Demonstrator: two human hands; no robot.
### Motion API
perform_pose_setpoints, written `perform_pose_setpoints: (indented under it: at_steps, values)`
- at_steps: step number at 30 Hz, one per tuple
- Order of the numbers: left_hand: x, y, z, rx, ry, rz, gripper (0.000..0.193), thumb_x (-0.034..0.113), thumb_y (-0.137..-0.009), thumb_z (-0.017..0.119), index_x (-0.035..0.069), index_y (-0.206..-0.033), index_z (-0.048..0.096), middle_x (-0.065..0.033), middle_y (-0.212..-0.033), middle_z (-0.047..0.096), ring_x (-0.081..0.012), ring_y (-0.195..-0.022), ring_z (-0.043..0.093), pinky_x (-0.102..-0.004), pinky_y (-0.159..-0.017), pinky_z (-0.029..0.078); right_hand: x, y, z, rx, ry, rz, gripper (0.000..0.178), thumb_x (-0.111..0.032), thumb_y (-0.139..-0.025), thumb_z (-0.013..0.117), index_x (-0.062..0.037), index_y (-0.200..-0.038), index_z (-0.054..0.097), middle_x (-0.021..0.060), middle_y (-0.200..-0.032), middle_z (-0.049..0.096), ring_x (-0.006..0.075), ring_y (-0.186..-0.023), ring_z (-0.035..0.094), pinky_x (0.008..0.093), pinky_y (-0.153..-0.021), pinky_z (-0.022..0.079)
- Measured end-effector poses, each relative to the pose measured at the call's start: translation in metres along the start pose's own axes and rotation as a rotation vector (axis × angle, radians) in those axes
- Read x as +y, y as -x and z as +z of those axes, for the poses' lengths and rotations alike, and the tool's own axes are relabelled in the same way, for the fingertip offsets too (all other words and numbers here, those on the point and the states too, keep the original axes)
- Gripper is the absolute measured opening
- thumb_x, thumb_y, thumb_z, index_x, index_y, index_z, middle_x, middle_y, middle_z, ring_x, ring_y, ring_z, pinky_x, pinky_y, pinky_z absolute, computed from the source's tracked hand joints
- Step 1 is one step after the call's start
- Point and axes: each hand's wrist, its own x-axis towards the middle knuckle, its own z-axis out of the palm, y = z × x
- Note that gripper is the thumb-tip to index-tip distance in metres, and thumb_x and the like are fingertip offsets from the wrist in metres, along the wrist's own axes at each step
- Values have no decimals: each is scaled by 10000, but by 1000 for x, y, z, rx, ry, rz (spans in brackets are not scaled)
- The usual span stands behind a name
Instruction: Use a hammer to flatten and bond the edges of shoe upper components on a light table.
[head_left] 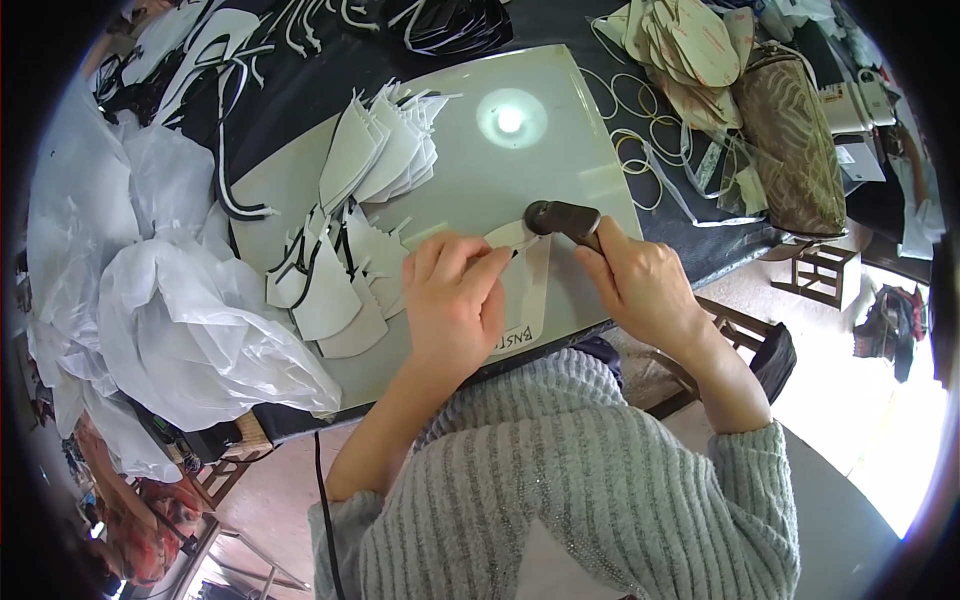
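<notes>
My right hand (645, 285) is closed round the handle of a hammer, whose dark rounded head (568, 218) is over the upper end of a pale cut piece (535, 290). That piece lies on the grey board (455, 190) near its front edge, with dark marks at its lower end. Over its left side is my left hand (450, 290), thumb and fingers pinched together. A small black tip shows at its fingertips; what they hold is too small to name. Left of this hand lie several white shaped pieces (340, 300) with black and white strips.
A stack of white pieces (350, 150) rests farther back on the board. Crumpled clear plastic (190, 310) covers the table's left side. At the back right are beige shaped pieces (685, 45), loose cords (640, 150) and a patterned brown pouch (790, 140).
</notes>
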Motion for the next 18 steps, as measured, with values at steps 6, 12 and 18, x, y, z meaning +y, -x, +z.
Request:
perform_pose_setpoints:
  at_steps: [6,12,18]
  values:
    - [4,-2,9,29,-13,98,250,-34,-746,634,44,-982,613,-77,-926,613,-273,-870,593,-417,-812,416,-10,14,-14,20,61,-99,252,-232,-950,613,-15,-914,490,141,-586,579,332,-514,617,431,-462,476]
    - [1,18,0,119,66,-19,161,-17,-838,613,3,-993,577,-131,-901,606,-264,-783,569,-358,-669,442,-22,-4,-18,-103,63,-156,396,-393,-980,543,-7,-891,537,110,-625,640,309,-573,675,406,-503,518]
    - [9,0,-5,-16,148,-218,91,33,-873,659,6,-946,611,-80,-819,592,-142,-665,536,-276,-601,437,-3,-2,-8,-169,-35,-39,397,-379,-963,577,10,-916,514,128,-605,619,351,-584,662,437,-536,517]
